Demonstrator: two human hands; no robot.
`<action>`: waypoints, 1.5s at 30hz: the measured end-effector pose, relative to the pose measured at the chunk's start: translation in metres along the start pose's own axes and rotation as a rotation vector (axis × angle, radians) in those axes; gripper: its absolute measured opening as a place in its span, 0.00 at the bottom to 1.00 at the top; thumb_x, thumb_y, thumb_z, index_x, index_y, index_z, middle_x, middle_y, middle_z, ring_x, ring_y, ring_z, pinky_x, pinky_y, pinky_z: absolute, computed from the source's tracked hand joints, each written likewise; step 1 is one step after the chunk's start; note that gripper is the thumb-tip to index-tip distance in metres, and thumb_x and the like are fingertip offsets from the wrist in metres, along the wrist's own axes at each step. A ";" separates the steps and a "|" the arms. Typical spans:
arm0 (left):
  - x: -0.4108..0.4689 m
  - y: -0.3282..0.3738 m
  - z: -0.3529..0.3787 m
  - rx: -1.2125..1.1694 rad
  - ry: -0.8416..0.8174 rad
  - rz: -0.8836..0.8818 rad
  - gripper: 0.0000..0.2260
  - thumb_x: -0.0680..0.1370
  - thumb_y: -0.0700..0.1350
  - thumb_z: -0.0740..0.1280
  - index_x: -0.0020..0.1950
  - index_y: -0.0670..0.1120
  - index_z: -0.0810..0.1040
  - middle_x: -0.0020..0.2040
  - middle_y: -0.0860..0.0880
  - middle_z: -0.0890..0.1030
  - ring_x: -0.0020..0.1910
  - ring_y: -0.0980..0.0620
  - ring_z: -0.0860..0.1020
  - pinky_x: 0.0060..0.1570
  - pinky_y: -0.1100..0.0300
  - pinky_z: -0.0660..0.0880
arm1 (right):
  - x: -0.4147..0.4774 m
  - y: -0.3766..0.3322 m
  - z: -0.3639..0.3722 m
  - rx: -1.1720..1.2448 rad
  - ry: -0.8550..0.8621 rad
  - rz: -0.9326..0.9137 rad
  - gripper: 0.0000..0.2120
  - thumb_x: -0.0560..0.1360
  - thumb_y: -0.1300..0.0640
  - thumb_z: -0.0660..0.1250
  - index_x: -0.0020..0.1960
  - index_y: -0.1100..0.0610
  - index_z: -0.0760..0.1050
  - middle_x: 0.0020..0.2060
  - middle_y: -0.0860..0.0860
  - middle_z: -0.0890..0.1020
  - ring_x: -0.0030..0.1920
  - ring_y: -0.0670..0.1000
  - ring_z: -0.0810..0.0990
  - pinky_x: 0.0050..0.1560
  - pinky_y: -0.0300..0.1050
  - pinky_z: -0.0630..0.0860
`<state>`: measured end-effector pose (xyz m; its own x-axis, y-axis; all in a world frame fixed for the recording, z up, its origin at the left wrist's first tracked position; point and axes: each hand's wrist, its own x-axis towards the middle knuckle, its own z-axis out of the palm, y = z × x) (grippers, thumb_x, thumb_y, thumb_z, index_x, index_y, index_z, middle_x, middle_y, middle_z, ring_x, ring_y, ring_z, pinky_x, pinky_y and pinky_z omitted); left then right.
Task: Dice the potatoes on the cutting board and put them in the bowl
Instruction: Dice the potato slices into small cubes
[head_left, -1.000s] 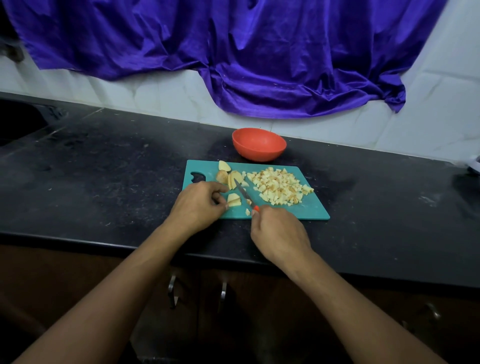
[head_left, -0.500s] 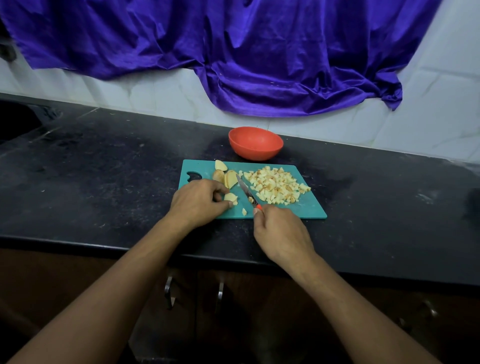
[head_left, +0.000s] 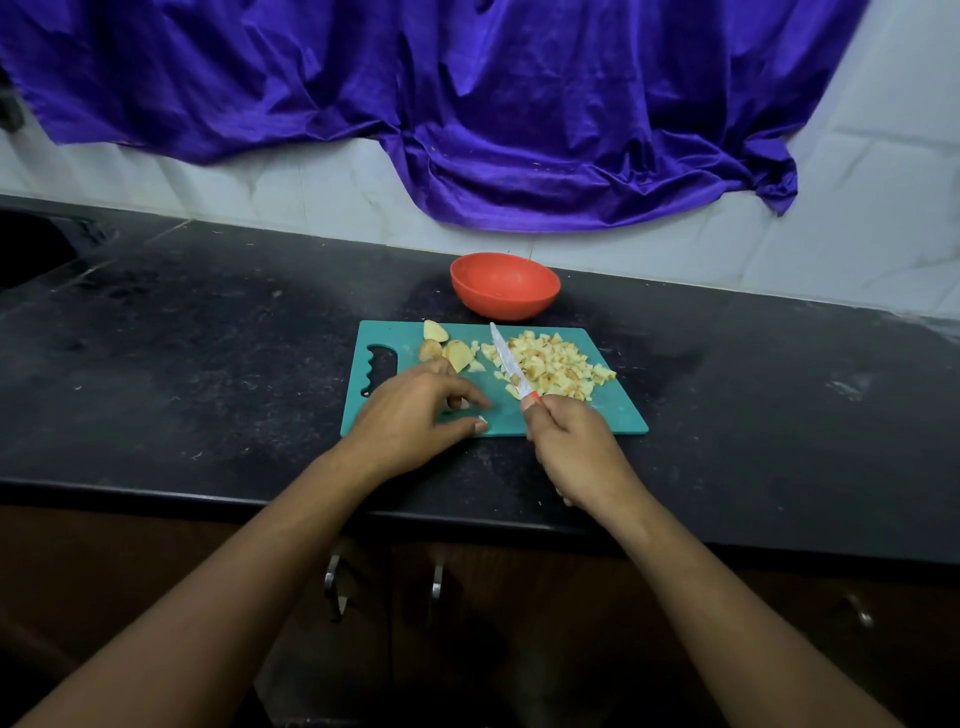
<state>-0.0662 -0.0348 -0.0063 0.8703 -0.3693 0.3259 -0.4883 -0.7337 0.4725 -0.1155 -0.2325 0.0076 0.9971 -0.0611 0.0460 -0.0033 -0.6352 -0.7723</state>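
Fingers: on the left hand (head_left: 415, 418) they are loosely spread, thumb and forefinger stretched out low over the board and pinching nothing; on the right hand (head_left: 576, 447) they are curled tight round the knife handle.
Knife (head_left: 506, 358): blade angled away from the person, its flat running along the left edge of the diced heap, with a red-orange handle end showing at the fist.
Diced potato (head_left: 556, 364): a pale yellow pile on the right half of the board.
Uncut potato pieces (head_left: 447, 348): a few larger chunks at the board's far left, just beyond the left fingertips.
Cutting board (head_left: 613, 418): teal, flat on the counter, grip slot at its left end.
Bowl (head_left: 504, 286): red-orange, upright, just behind the board's far edge.
Counter (head_left: 208, 338): black stone, scuffed and dusty.
Backdrop: purple cloth (head_left: 467, 104) draped over a white tiled wall (head_left: 857, 234).
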 end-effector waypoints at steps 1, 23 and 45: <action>0.003 0.001 0.000 0.019 -0.017 0.007 0.10 0.76 0.55 0.75 0.57 0.60 0.84 0.47 0.59 0.74 0.46 0.62 0.73 0.45 0.58 0.73 | 0.000 0.001 0.000 0.031 -0.002 0.006 0.20 0.85 0.44 0.59 0.41 0.56 0.74 0.29 0.49 0.74 0.26 0.48 0.71 0.30 0.48 0.69; 0.041 0.000 -0.016 -0.023 0.058 -0.110 0.12 0.76 0.51 0.75 0.60 0.56 0.85 0.56 0.57 0.84 0.45 0.61 0.76 0.50 0.57 0.76 | -0.009 0.011 -0.008 0.463 0.020 0.009 0.18 0.87 0.48 0.58 0.44 0.58 0.71 0.24 0.48 0.67 0.21 0.47 0.63 0.20 0.41 0.62; -0.003 -0.023 0.000 -0.016 0.156 -0.190 0.09 0.76 0.53 0.75 0.55 0.57 0.86 0.49 0.59 0.84 0.45 0.62 0.77 0.42 0.67 0.70 | -0.012 -0.019 0.017 -0.641 -0.029 -0.117 0.17 0.86 0.44 0.53 0.49 0.52 0.75 0.38 0.48 0.77 0.38 0.48 0.77 0.37 0.48 0.72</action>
<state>-0.0574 -0.0167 -0.0179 0.9268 -0.1323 0.3516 -0.3188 -0.7720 0.5499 -0.1258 -0.2065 0.0104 0.9952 0.0515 0.0827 0.0695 -0.9703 -0.2319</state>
